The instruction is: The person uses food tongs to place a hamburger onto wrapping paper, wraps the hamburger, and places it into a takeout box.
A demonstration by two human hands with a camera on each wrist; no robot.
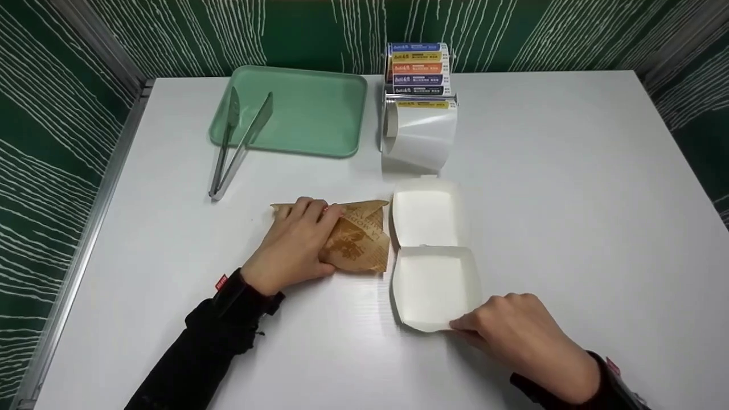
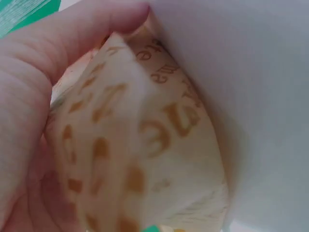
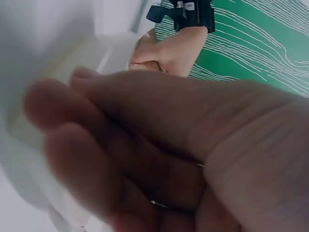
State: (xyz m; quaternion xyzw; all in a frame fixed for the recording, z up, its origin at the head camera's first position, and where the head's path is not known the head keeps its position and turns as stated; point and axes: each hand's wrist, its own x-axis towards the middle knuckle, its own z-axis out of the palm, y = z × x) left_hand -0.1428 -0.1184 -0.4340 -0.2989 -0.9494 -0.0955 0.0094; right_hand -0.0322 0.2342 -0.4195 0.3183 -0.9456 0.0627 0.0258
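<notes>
The right hand [image 1: 527, 339], nearest the head camera at the lower right, pinched the near right corner of the open white clamshell box [image 1: 433, 250], fingertips on the front rim of its lower tray; the fingers curled around that edge, and the right wrist view showed them blurred against the white card. The box lay opened flat on the white table [image 1: 569, 188], its two halves joined at a central hinge, one beyond the other. Just left of the box, and touching its left wall, lay the brown printed paper wrap [image 1: 359, 239], folded into a packet. The left hand [image 1: 293, 245] rested over the wrap's left half, fingers bent around its upper and left edges and gripping it; the left wrist view showed the lettered paper held between palm and fingers, pressed against the box's white side. The wrap's right half lay uncovered, clear of the grip. Farther back stood a mint green tray [image 1: 319, 108] with metal tongs [image 1: 236, 142] lying across its left rim and onto the table. To its right stood a label roll dispenser [image 1: 418, 108] with a white strip curling down.
</notes>
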